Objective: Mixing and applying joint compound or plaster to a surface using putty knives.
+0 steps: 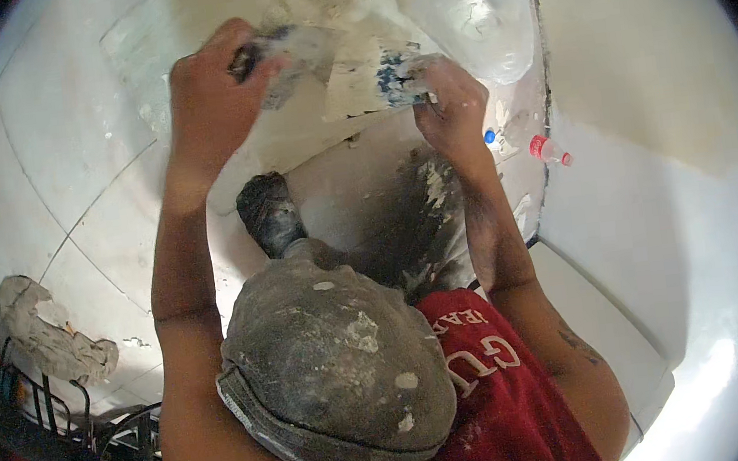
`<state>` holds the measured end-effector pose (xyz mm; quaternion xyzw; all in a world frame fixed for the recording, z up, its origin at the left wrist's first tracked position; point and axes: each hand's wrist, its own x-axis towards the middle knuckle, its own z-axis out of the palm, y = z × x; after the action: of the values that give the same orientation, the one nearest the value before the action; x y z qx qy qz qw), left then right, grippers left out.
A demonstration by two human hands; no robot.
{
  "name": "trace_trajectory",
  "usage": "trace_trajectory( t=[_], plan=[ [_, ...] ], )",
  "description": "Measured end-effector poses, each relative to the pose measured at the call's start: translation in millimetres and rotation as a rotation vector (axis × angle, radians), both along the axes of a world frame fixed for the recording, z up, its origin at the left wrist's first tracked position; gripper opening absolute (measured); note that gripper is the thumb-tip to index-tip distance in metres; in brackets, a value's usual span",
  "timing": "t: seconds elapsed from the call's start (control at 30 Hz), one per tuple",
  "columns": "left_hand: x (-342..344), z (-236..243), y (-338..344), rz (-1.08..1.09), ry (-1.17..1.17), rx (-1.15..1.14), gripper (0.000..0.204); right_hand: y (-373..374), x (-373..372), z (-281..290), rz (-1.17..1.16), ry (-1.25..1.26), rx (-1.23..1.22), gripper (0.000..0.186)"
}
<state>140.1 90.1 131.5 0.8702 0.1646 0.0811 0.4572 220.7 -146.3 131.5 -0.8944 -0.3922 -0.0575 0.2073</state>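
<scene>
My left hand (221,92) is closed round the dark handle of a scraper (300,61), whose blade is smeared and blurred. A broad putty knife (370,80) is gripped in my right hand (455,107). Cream paste and blue-black marks cover its flat blade. The two blades are close together, above a putty-smeared sheet (276,136) on the floor. Whether they touch is hard to tell. Just past my right hand, a clear plastic bag or tub (482,22) contains some white material.
My bent leg in paint-spotted grey trousers (339,370) and dark-socked foot (269,213) are before me. A blue cap (489,137) and small red-labelled bottle (549,151) lie right. At left are a crumpled cloth (53,330) and a black wire rack (51,399).
</scene>
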Motion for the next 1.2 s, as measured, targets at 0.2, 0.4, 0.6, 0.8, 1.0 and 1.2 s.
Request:
trace_trajectory(
  t=[0.2,0.4,0.6,0.8,1.0,1.2],
  plan=[
    [13,2,-42,-0.332,-0.059,0.203,0.017,8,-6,-16,-0.037,0.067,0.072,0.027],
    [5,4,-46,-0.093,-0.072,0.326,0.014,25,-6,-18,-0.02,0.081,0.07,0.026],
    [4,18,-26,0.047,-0.051,0.182,0.022,18,10,-43,-0.231,0.153,0.153,0.031],
    [-8,-8,-31,0.078,0.071,0.218,0.024,-6,6,-72,-0.467,0.755,0.657,0.022],
    [-11,-17,-35,0.125,0.055,0.181,0.026,-2,5,-100,-0.61,0.741,0.45,0.021],
    [-12,-8,-32,0.079,0.188,0.164,0.019,-4,46,-89,-0.549,0.704,0.264,0.033]
  ],
)
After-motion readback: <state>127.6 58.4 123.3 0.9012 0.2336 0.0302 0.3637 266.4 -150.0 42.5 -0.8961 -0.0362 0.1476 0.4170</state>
